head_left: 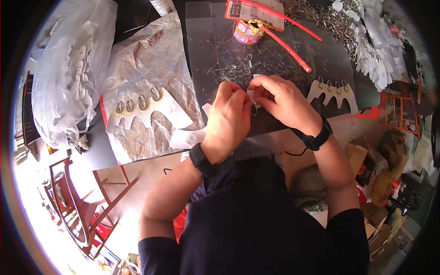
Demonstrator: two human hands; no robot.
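My left hand (228, 112) is closed in a pinch over the dark mat, its fingertips on a small white flat piece (251, 94). My right hand (285, 101) meets it from the right, thumb and forefinger bent around the same piece. Just below the fingertips a metal ring (254, 111) shows in part; the hands hide most of the piece. To the left, a white scalloped piece (170, 110) with several metal rings lies on crinkled clear plastic (176, 55). A similar scalloped piece (340, 97), also with rings, lies right of my right hand.
Beyond my hands stands a pink tin (247, 34) with red-handled pliers (288, 50) resting on it. Loose metal rings (337, 30) and a heap of white pieces (373, 59) lie far right. A clear bag (57, 87) of white pieces is far left. A wooden chair (75, 206) stands lower left.
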